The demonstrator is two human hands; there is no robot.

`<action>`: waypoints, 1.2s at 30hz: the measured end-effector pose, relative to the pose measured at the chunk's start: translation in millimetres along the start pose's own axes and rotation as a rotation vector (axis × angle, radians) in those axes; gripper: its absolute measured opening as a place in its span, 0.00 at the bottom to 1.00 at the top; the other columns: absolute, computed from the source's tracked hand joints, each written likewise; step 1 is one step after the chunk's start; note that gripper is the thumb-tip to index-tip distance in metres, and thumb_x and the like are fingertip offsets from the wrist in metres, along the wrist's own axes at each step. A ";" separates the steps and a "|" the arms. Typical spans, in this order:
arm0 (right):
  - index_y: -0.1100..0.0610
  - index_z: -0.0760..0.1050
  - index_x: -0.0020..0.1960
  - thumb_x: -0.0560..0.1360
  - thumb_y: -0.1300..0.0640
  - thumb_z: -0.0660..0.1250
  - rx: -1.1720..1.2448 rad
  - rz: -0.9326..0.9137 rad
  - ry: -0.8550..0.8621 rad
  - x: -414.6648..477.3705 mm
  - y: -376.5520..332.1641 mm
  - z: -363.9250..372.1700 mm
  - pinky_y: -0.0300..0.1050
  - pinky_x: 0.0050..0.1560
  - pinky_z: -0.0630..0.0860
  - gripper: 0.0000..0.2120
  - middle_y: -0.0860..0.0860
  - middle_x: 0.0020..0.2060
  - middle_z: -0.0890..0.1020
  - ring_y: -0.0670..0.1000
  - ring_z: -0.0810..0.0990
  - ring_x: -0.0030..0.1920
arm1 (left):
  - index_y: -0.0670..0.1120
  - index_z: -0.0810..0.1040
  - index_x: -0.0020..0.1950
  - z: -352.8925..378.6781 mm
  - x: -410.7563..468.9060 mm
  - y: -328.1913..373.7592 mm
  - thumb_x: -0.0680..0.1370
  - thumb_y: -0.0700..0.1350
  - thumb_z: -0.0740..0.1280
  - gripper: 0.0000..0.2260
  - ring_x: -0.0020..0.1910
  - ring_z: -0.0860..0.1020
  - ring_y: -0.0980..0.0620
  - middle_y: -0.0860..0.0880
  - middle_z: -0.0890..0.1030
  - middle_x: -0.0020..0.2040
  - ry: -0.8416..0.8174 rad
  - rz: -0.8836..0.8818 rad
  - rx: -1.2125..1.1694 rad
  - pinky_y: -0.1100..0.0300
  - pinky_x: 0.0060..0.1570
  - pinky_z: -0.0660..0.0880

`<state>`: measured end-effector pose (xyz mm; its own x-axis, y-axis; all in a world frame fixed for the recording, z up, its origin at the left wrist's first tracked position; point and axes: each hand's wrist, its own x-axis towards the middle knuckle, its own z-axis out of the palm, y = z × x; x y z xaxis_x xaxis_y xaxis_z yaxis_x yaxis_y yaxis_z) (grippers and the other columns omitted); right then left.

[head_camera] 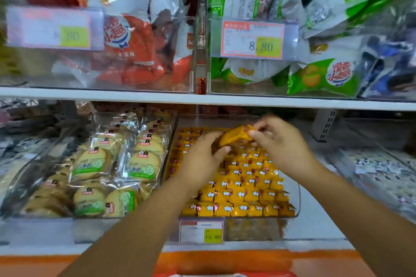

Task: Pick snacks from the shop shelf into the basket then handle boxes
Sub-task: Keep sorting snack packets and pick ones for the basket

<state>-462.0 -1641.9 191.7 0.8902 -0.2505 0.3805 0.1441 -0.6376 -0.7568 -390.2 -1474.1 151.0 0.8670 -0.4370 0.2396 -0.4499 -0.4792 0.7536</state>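
Above the yellow-snack bin [295, 189], two hands [203, 159] [280, 141] hold one packet [234, 137].

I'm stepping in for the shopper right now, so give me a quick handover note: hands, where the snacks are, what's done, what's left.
Left hand: closed on the lower end of a yellow snack pack.
Right hand: pinching the same pack's upper end.
The pack is lifted above the clear tray of small yellow snacks on the lower shelf. Biscuit packs fill the tray to the left.
Done: one pack picked up.
Left: drop it into the basket, of which perhaps only a red edge shows at the bottom of the view; pick more; then the boxes, none in view.
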 end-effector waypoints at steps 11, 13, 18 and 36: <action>0.61 0.69 0.47 0.75 0.60 0.68 0.697 0.289 -0.227 -98.7 -26.8 -6.2 0.52 0.46 0.83 0.08 0.52 0.33 0.82 0.63 0.86 0.44 | 0.47 0.76 0.56 -47.1 -106.7 5.7 0.74 0.41 0.74 0.13 0.45 0.85 0.46 0.46 0.83 0.55 -0.103 -0.220 -0.627 0.60 0.34 0.77; 0.62 0.70 0.48 0.69 0.55 0.72 0.660 0.309 -0.234 -105.1 -26.6 -1.2 0.55 0.48 0.80 0.15 0.55 0.34 0.83 0.62 0.86 0.44 | 0.48 0.78 0.56 -47.9 -115.4 1.4 0.72 0.41 0.75 0.14 0.47 0.84 0.48 0.47 0.83 0.55 -0.060 -0.233 -0.630 0.60 0.37 0.78; 0.59 0.76 0.57 0.77 0.65 0.66 0.659 0.350 -0.230 -111.1 -16.9 8.2 0.50 0.50 0.82 0.09 0.57 0.48 0.86 0.60 0.86 0.48 | 0.46 0.81 0.59 -56.5 -131.1 -13.8 0.69 0.40 0.72 0.19 0.52 0.84 0.47 0.45 0.86 0.53 -0.126 -0.282 -0.850 0.61 0.45 0.82; 0.57 0.76 0.41 0.69 0.51 0.70 0.589 0.331 -0.157 -100.3 1.1 13.5 0.52 0.56 0.78 0.09 0.53 0.40 0.85 0.56 0.86 0.47 | 0.46 0.80 0.60 -48.2 -119.2 -22.1 0.78 0.40 0.65 0.11 0.48 0.85 0.47 0.44 0.86 0.46 -0.043 -0.247 -0.769 0.62 0.43 0.81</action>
<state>-545.3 -1607.6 145.6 0.9734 -0.2269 0.0321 0.0252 -0.0332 -0.9991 -473.3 -1374.8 135.3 0.9058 -0.4237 -0.0007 0.0405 0.0850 0.9956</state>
